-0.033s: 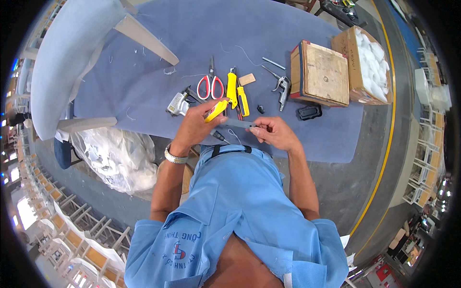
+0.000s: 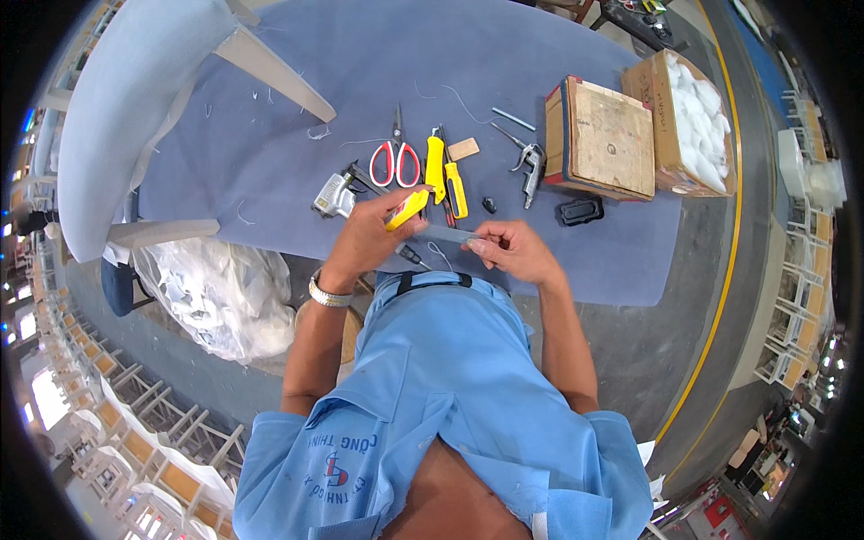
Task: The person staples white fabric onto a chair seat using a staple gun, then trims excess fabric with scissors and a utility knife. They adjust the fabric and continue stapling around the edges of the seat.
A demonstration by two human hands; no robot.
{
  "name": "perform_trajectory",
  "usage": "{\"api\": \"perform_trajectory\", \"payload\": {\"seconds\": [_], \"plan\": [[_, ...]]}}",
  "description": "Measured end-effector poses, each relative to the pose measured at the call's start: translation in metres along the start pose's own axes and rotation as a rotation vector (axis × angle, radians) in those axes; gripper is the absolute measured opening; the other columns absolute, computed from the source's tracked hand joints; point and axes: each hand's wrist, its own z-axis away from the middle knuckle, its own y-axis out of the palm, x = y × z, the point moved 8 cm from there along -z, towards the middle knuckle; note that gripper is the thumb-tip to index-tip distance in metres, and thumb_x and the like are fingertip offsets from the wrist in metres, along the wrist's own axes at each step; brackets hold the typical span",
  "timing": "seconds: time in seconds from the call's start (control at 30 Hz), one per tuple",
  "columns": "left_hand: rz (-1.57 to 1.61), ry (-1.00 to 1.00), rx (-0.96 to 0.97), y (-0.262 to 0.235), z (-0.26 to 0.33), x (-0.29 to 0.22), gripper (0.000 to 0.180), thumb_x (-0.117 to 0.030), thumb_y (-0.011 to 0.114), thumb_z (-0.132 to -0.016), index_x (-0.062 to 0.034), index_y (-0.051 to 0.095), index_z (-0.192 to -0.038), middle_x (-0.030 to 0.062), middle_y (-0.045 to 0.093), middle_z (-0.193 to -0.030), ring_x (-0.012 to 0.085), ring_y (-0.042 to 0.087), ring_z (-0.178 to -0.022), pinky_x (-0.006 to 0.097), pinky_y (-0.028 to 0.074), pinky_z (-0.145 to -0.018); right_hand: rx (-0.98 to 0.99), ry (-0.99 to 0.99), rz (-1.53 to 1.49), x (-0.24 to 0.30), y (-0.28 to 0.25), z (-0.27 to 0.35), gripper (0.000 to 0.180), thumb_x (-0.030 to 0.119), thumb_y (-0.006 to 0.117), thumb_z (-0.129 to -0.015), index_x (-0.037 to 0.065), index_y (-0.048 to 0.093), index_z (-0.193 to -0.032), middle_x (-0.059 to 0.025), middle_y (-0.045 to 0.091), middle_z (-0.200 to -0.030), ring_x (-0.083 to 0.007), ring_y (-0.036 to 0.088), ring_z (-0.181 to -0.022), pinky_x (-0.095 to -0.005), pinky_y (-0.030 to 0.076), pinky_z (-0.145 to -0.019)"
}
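My left hand (image 2: 367, 236) is closed around a yellow handle-like piece (image 2: 408, 209) with a small red mark, held just over the table's near edge. A flat grey strip (image 2: 446, 233), like a blade, spans the gap between my hands. Its right end is pinched in the fingers of my right hand (image 2: 513, 249); how its left end meets the yellow piece is hidden by my left fingers. Just beyond lie a yellow cutter knife (image 2: 435, 167), a yellow-handled tool (image 2: 456, 193) and scissors (image 2: 384, 166) with red-and-white handles. A silver staple gun (image 2: 335, 195) rests beside my left hand.
On the blue-covered table (image 2: 621, 256) are an air blow gun (image 2: 531, 171), a black tray (image 2: 580, 211), a wooden-topped box (image 2: 610, 139) and a carton (image 2: 661, 108) of white stuffing. An upholstered chair (image 2: 135, 99) lies at left; a plastic bag (image 2: 220, 297) sits below.
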Motion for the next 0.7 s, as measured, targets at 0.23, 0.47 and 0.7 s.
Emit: {"api": "perform_trajectory", "payload": {"seconds": [0.23,0.47,0.7], "plan": [[-0.033,-0.073,0.117,0.019,0.005,0.028,0.048,-0.006,0.077,-0.086,-0.0104,0.065,-0.132,-0.0050,0.058,-0.079,0.0047,0.050,-0.074,0.023,0.045,-0.069,-0.034,0.054,0.077,-0.023,0.012,0.003,0.028,0.028,0.062,-0.099,0.003,0.069,-0.088,0.0034,0.053,-0.062,-0.0055,0.045,-0.058,-0.0257,0.034,-0.052],[0.166,-0.115,-0.005,0.025,-0.023,0.060,0.039,-0.020,0.077,-0.087,-0.0044,0.068,-0.122,0.0072,0.069,-0.085,0.0104,0.062,-0.077,0.028,0.050,-0.072,-0.159,0.095,0.022,-0.048,-0.008,0.018,0.029,0.029,0.060,-0.099,0.004,0.069,-0.087,0.0040,0.051,-0.061,-0.0049,0.043,-0.056,-0.0247,0.032,-0.051],[-0.554,-0.081,-0.360,0.035,-0.134,0.129,0.053,-0.030,0.076,-0.080,-0.0003,0.062,-0.122,0.0228,0.066,-0.109,0.0393,0.065,-0.102,0.047,0.055,-0.085,-0.413,0.018,-0.352,-0.049,-0.055,0.048,0.030,0.031,0.059,-0.102,0.006,0.064,-0.086,0.0048,0.047,-0.057,-0.0029,0.035,-0.046,-0.0215,0.023,-0.043]]}}
